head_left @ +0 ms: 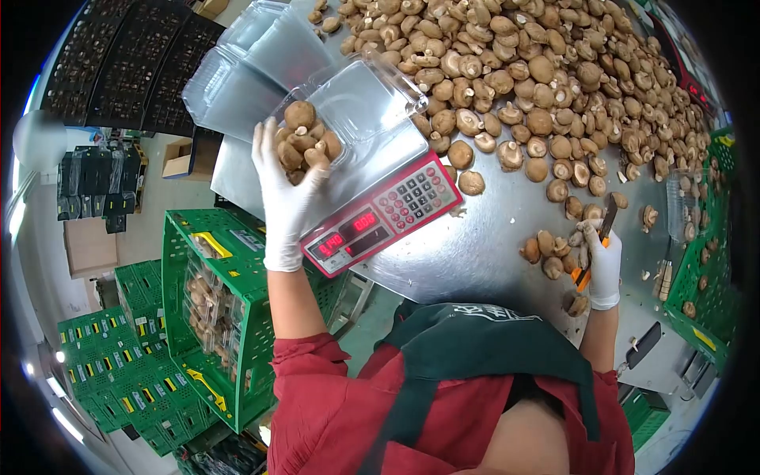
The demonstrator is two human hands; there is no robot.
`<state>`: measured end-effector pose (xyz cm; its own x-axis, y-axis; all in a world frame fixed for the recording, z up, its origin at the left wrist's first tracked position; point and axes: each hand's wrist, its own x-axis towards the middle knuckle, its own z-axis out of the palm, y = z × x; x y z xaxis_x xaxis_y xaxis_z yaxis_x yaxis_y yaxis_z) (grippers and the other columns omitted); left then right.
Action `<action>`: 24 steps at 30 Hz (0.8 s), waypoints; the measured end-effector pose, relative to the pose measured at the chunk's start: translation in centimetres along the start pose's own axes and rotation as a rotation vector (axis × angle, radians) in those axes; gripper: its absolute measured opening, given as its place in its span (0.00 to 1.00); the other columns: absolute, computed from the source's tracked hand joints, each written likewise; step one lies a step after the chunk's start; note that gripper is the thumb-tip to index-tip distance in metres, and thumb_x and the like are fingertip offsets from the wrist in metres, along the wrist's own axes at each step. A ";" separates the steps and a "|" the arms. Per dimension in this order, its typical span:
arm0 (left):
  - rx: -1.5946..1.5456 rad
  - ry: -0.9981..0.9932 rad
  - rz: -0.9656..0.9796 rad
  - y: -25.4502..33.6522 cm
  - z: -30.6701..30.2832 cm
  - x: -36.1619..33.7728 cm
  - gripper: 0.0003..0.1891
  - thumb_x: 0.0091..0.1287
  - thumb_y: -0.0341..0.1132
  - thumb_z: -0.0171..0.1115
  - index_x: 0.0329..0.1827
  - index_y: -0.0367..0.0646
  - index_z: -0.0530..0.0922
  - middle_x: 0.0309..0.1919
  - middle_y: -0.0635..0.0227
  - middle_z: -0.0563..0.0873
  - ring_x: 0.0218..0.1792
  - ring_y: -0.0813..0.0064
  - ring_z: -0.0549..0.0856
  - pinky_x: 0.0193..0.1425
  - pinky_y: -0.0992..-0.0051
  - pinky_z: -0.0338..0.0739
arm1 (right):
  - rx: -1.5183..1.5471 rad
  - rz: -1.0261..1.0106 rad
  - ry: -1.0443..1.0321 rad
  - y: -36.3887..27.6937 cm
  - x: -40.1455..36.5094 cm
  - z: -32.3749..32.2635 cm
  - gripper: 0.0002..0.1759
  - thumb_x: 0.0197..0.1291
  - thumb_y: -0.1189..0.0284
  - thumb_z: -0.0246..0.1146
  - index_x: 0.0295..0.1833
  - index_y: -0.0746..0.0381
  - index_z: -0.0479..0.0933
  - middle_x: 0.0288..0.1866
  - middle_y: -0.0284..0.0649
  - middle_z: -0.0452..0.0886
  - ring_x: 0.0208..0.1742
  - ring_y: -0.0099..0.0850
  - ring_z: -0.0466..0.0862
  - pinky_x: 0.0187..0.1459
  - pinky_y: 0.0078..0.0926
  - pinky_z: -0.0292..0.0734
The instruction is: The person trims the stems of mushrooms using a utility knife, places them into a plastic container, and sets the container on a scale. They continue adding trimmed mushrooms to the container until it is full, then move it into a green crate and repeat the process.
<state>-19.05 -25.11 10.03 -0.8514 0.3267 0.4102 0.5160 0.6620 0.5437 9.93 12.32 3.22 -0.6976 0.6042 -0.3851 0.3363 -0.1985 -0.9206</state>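
Note:
My left hand (286,190), in a white glove, grips the near end of a clear plastic clamshell box (348,127). Its thumb and fingers curve around the brown mushrooms (301,146) heaped in that end. The box lies on a red-framed digital scale (384,214) with lit red digits, its lid folded back to the right. Over on the right, my gloved right hand (605,269) is closed on an orange-handled utility knife (583,279), dark blade pointing away from me. Its fingertips are right at a few loose mushrooms (546,245) on the steel table.
A large mushroom pile (522,71) covers the far side of the steel table (475,237). Nested clear boxes (253,59) stand behind the scale. Green crates (214,309) are at left, one holding packed mushrooms; another green crate (708,261) borders the right.

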 end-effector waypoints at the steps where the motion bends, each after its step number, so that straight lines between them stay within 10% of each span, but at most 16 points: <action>1: -0.238 -0.018 -0.110 -0.3 -0.6 0.2 0.48 0.57 0.45 0.75 0.77 0.41 0.57 0.74 0.51 0.60 0.75 0.53 0.61 0.77 0.60 0.58 | -0.010 -0.005 0.007 0.1 -0.1 -0.2 0.09 0.71 0.70 0.59 0.43 0.65 0.78 0.29 0.36 0.80 0.16 0.13 0.66 0.18 0.13 0.58; 9: -0.289 0.130 -0.151 -2.6 -6.0 1.2 0.36 0.77 0.58 0.46 0.78 0.42 0.56 0.74 0.50 0.62 0.73 0.55 0.66 0.76 0.58 0.60 | -0.053 -0.005 -0.047 -1.2 0.4 1.2 0.08 0.71 0.71 0.59 0.43 0.65 0.78 0.29 0.36 0.81 0.17 0.14 0.66 0.19 0.14 0.58; 24: -0.349 0.142 -0.314 -9.3 -2.2 6.3 0.28 0.77 0.52 0.49 0.71 0.41 0.69 0.65 0.58 0.77 0.67 0.67 0.73 0.71 0.68 0.62 | -0.066 0.080 -0.871 -5.2 0.7 18.0 0.11 0.68 0.75 0.56 0.52 0.66 0.78 0.33 0.39 0.85 0.17 0.14 0.69 0.20 0.13 0.66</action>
<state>-28.99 -30.68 9.21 -0.9622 0.0363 0.2698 0.2577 0.4405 0.8600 -3.67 -0.10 6.61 -0.8963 -0.2190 -0.3856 0.4219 -0.1535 -0.8935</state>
